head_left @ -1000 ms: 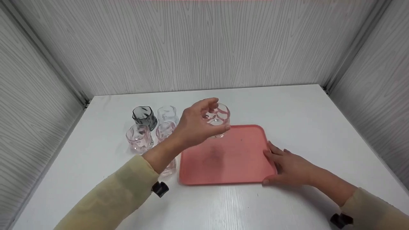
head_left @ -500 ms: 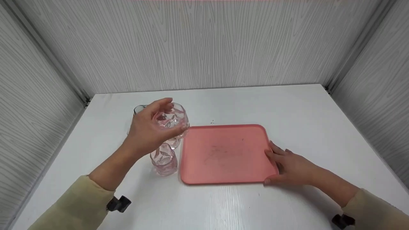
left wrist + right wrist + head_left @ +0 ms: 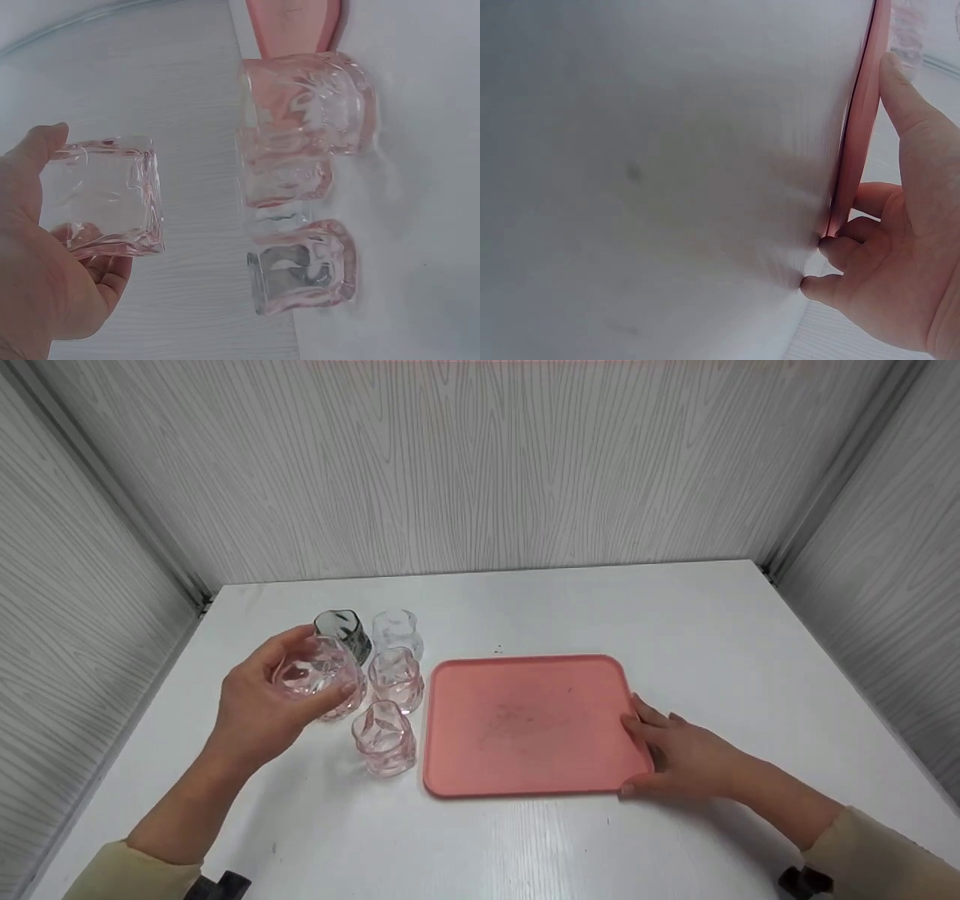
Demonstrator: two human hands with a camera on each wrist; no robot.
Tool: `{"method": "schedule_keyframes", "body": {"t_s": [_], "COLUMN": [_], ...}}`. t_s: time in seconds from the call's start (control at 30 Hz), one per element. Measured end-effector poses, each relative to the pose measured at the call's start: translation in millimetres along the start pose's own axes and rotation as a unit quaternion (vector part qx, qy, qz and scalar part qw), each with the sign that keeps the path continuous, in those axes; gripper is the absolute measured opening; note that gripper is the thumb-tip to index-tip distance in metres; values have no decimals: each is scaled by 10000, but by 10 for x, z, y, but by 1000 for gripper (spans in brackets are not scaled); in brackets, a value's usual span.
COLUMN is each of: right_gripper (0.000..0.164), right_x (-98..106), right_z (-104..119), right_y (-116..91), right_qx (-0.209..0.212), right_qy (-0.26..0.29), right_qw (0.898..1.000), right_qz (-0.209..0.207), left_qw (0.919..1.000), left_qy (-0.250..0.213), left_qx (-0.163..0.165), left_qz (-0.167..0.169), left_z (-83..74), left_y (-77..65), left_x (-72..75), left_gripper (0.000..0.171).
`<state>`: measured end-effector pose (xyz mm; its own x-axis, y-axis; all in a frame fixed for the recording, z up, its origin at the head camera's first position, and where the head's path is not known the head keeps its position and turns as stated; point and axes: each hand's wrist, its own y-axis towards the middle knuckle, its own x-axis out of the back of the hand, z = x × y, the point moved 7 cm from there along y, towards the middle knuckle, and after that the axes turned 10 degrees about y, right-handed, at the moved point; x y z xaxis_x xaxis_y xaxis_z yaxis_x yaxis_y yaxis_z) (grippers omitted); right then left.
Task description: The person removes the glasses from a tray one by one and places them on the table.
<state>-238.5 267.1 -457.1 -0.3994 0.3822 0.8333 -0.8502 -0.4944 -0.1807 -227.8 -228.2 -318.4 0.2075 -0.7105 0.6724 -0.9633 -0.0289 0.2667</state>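
Observation:
My left hand (image 3: 259,705) holds a pink-tinted glass (image 3: 112,195) by its sides, thumb on one side and fingers on the other. In the head view the held glass overlaps another pink glass (image 3: 352,701) standing behind it. Close to its right, two more pink glasses, a middle one (image 3: 396,679) and a front one (image 3: 384,739), stand upright on the table. At the far right side of the pink tray (image 3: 525,727), my right hand (image 3: 686,757) grips the near corner, thumb at the front edge and fingers along the side rim.
Behind the pink glasses stand a grey smoked glass (image 3: 345,637) and a clear glass (image 3: 397,634). All the standing glasses are grouped left of the tray on the white table (image 3: 712,637). Wood-grain panels (image 3: 480,465) enclose the back and sides.
My left hand has carried the pink glass from above the tray leftward to the group of glasses, and lower. The right hand stays at the tray's corner.

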Motion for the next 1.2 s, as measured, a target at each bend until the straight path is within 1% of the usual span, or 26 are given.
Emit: {"method": "schedule_keyframes", "body": {"t_s": [0.2, 0.3, 0.43, 0.63, 0.8, 1.03, 1.2], "right_gripper": [120, 118, 118, 117, 117, 117, 116], "right_x": [-17, -22, -29, -41, -32, -24, -4], "right_z": [17, 22, 23, 24, 15, -5, 7], "right_y": [12, 15, 16, 12, 11, 1, -6], "right_qx": [73, 158, 218, 181, 141, 124, 119], "right_qy": [-86, -26, 38, 103, 82, 71, 63], "right_qw": [9999, 9999, 9998, 9998, 9999, 9999, 9999], "right_qz": [27, 27, 18, 48, 46, 35, 16], "left_qw": [9992, 9982, 9964, 9945, 9926, 9877, 9864], "left_qy": [112, 299, 502, 505, 556, 492, 575], "left_qx": [380, 519, 675, 899, 1043, 1367, 1386], "left_qz": [-45, -18, 36, 155, 286, 573, 667], "left_z": [292, 412, 550, 753, 875, 1005, 1065], "left_y": [-139, -200, -257, -337, -390, -414, -430], "left_x": [47, 43, 12, -96, -189, -320, -396], "left_gripper": [82, 83, 85, 89, 91, 95, 95]}}
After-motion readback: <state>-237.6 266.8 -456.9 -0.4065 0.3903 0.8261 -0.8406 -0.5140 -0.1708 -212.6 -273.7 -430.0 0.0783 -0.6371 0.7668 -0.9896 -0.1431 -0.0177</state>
